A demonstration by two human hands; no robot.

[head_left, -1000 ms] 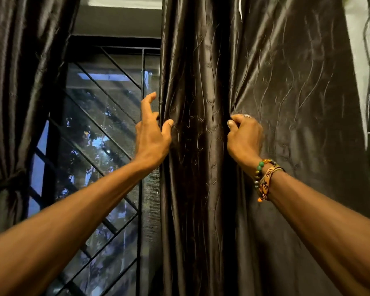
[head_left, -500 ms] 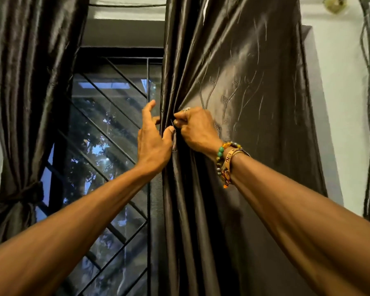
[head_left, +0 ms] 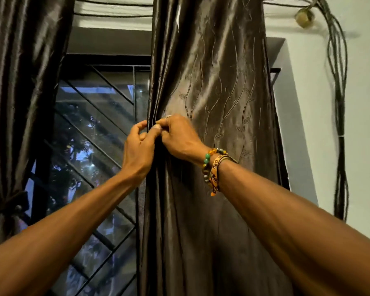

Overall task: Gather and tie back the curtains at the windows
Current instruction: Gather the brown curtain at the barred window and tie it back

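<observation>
A barred window (head_left: pixel 98 129), set in a recess of a pale wall (head_left: pixel 363 107), carries two dark, glossy curtains. The left curtain (head_left: pixel 19 82) hangs gathered at the window's left side, cinched low down by a dark tieback (head_left: pixel 6 205). The right curtain (head_left: pixel 212 71) (stitched with wavy stems) falls from above the frame over the window's right part, its left edge bunched into narrow folds. Thin dark cords (head_left: pixel 113 9) cross the wall above the recess; by a brass-coloured fitting (head_left: pixel 304 17) at upper right, a cord bundle (head_left: pixel 338 82) drops down the wall, apart from the curtain.
</observation>
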